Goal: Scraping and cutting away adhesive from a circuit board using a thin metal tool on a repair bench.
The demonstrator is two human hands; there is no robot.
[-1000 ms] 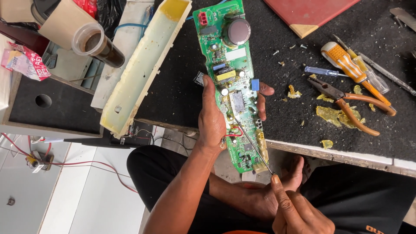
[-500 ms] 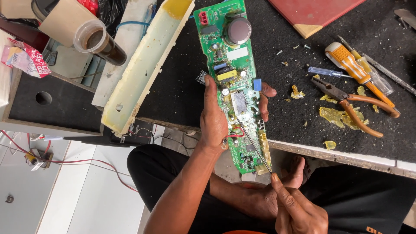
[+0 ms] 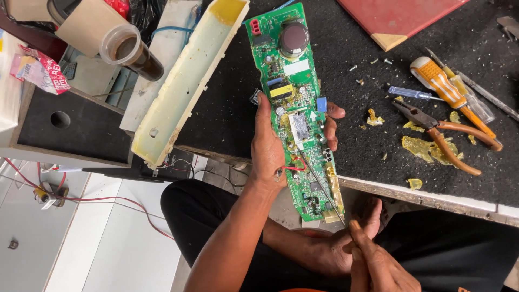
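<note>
A small crinkly packet (image 3: 39,71), pink and red with some white, lies at the far left on a dark box (image 3: 70,130) with a round hole in it. On the green circuit board (image 3: 296,108) there are little labels: a white rectangle near the top, a yellow one just under it, and a small blue block at the right edge.

The left hand (image 3: 273,143) grips the long green board around its middle. The thumb lies along the left edge and the fingers curl round the right edge. The board stands up over the edge of the black table (image 3: 357,162), above the person's lap, with its big round dark part at the top.

The right hand (image 3: 378,259) is low down, just under the board. It is closed around a thin metal tool (image 3: 319,184). The tool's tip touches the board near the silver square in the middle.

A long cream plastic tray (image 3: 184,81) lies to the left of the board. Orange pliers (image 3: 440,135) and an orange screwdriver (image 3: 443,89) lie well apart on the right, among yellow scraps (image 3: 419,147).
</note>
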